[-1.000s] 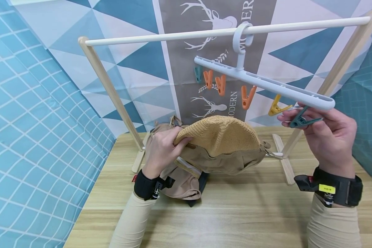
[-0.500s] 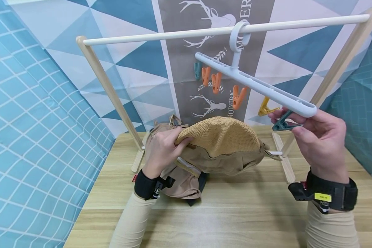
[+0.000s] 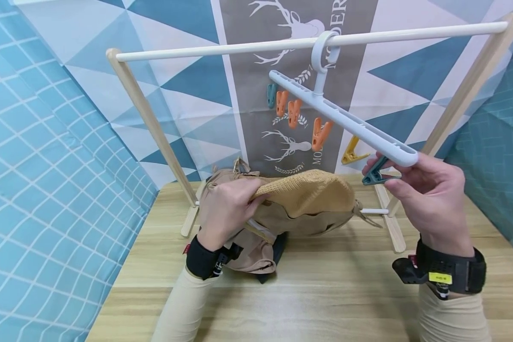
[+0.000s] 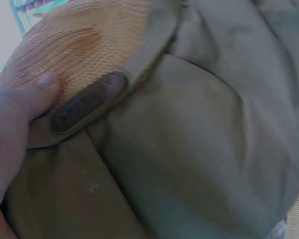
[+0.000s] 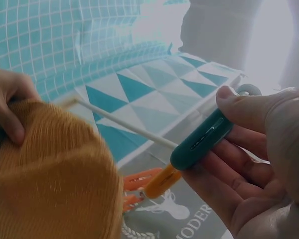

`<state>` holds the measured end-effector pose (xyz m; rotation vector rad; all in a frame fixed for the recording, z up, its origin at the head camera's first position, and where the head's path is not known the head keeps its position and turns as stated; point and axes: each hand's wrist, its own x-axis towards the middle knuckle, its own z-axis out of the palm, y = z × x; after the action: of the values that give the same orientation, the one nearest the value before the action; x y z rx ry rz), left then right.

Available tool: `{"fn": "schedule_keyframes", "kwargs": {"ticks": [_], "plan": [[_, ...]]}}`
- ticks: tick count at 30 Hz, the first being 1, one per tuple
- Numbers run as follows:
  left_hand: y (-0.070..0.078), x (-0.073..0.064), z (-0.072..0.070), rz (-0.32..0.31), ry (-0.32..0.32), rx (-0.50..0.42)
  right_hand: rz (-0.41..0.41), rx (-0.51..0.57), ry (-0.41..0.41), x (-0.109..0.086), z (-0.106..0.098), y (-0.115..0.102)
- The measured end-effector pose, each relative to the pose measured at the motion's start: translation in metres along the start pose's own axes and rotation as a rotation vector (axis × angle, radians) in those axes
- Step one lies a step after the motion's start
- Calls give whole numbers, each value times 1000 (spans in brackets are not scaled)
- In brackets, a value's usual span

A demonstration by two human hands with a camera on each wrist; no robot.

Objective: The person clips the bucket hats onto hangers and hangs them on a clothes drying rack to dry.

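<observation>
My left hand (image 3: 226,206) pinches the edge of a sun hat (image 3: 309,192) with a tan woven crown and a khaki cloth brim. In the left wrist view the thumb (image 4: 42,94) presses the weave next to a brown label (image 4: 89,102). My right hand (image 3: 433,204) holds a teal clothespin (image 3: 373,175) between thumb and fingers, at the near end of a pale blue hanger (image 3: 359,126). The hanger hooks over a white rail (image 3: 222,51) and slants toward me. The hat hangs left of and below the teal clothespin, apart from it.
Orange clothespins (image 3: 294,114), a yellow one (image 3: 353,151) and another teal one (image 3: 271,96) hang along the hanger. Wooden posts (image 3: 151,126) carry the rail. More khaki cloth (image 3: 250,254) lies beneath the hat on the wooden table (image 3: 325,294).
My right hand has moved left, swinging the hanger's near end and its clothespins left. My left hand keeps its hold; the hat has tilted and its crown top sits slightly lower.
</observation>
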<state>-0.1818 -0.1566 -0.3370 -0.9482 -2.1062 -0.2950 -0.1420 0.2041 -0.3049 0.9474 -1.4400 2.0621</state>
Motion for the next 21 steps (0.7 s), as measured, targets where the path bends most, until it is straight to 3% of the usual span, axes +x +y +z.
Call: {"fn": "schedule_keyframes", "kwargs": {"ticks": [6, 14, 21], "plan": [[13, 6, 0, 47, -39, 27, 8, -46, 48, -1, 10, 1], [25, 15, 2, 48, -24, 49, 49, 7, 20, 1, 21, 9], [33, 24, 8, 78, -9, 83, 73, -57, 45, -1, 23, 12]]}}
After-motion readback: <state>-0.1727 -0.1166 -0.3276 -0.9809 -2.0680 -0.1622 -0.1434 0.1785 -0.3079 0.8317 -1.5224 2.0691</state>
